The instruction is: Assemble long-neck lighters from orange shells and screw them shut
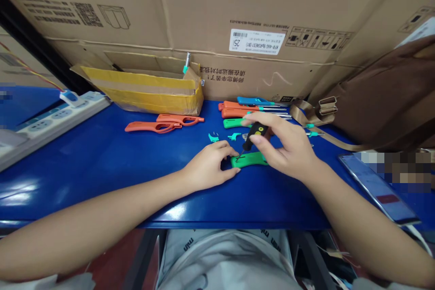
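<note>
A green lighter handle (250, 159) lies flat on the blue table, and my left hand (212, 165) pinches its left end between thumb and fingers. My right hand (288, 145) grips a black screwdriver (255, 135), tilted so that its shaft points down at the slot near the handle's left end. Whether the tip touches the plastic I cannot tell. The handle's right end is hidden behind my right hand. Just beyond lie small turquoise triggers (234, 136) and another green lighter (234, 123), partly covered by my right fingers.
Orange lighters (234, 112) and a blue lighter (253, 100) lie at the back. Two orange casings (149, 127) rest left of them, before a yellow-taped cardboard box (142, 93). A power strip (44, 124) stands left, a phone (377, 190) right. A large carton (170, 13) walls the back.
</note>
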Action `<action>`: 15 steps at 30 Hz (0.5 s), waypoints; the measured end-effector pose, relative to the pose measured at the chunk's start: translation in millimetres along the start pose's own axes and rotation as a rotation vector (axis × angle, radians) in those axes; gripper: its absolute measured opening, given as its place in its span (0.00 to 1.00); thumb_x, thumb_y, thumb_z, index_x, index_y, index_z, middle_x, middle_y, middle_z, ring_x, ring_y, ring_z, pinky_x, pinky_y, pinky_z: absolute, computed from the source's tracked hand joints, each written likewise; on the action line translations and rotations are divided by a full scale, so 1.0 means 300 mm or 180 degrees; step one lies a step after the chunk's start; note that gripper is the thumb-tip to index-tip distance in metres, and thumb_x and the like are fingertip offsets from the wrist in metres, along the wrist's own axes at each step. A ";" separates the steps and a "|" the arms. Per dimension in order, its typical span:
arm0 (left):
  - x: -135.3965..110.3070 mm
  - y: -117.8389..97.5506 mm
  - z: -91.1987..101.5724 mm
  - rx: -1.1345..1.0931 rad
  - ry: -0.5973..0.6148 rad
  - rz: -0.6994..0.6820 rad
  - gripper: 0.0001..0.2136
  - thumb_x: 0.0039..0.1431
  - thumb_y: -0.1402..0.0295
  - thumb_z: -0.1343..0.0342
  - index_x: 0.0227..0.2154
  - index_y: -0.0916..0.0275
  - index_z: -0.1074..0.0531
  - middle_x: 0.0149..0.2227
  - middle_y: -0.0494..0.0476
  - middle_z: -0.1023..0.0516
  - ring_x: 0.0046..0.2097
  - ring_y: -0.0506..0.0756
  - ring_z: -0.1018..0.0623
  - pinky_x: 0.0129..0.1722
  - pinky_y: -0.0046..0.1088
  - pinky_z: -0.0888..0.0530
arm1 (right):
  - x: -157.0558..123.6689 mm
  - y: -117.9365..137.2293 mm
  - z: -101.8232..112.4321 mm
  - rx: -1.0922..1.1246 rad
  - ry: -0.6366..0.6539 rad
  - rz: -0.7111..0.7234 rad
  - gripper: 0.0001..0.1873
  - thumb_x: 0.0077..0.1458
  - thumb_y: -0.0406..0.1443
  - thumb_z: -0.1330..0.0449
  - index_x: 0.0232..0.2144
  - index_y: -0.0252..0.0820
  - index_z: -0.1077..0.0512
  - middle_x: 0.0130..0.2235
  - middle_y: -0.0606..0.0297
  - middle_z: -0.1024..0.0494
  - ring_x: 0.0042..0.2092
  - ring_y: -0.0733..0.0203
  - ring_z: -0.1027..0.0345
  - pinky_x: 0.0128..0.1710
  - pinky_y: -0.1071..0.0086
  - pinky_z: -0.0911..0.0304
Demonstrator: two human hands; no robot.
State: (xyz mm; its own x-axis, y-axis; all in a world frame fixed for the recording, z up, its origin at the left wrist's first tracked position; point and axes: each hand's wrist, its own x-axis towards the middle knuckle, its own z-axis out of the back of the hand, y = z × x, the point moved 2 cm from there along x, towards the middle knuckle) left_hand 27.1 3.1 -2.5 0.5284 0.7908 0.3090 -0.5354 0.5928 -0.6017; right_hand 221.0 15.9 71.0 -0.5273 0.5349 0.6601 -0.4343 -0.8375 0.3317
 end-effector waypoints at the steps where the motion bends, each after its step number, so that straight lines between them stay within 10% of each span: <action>1: 0.000 0.000 0.000 0.0015 0.0009 0.0006 0.10 0.57 0.68 0.34 0.41 0.63 0.24 0.41 0.57 0.23 0.42 0.57 0.22 0.44 0.34 0.23 | -0.001 0.000 0.000 0.0176 0.0141 -0.0051 0.19 0.69 0.37 0.45 0.60 0.47 0.33 0.55 0.59 0.22 0.35 0.62 0.22 0.39 0.66 0.26; 9: 0.001 -0.002 -0.003 -0.0007 -0.0013 -0.0034 0.10 0.57 0.68 0.34 0.41 0.62 0.25 0.42 0.57 0.22 0.43 0.58 0.21 0.45 0.36 0.23 | 0.004 0.001 0.003 -0.0070 -0.0526 0.0208 0.13 0.58 0.38 0.32 0.45 0.47 0.25 0.42 0.64 0.17 0.35 0.61 0.23 0.36 0.69 0.27; 15: 0.001 -0.003 -0.002 0.0022 0.0017 0.0079 0.10 0.57 0.67 0.34 0.40 0.62 0.25 0.41 0.58 0.22 0.42 0.58 0.21 0.43 0.36 0.24 | 0.001 0.015 0.011 0.0978 0.0411 -0.0267 0.23 0.71 0.35 0.52 0.65 0.51 0.36 0.60 0.58 0.26 0.27 0.69 0.27 0.30 0.70 0.27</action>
State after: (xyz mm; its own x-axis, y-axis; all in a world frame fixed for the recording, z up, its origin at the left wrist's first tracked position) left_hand 28.2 2.8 -2.4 0.5183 0.8045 0.2900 -0.5530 0.5739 -0.6040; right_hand 221.3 11.9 75.0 -0.5957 0.5966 0.5378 -0.2500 -0.7740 0.5818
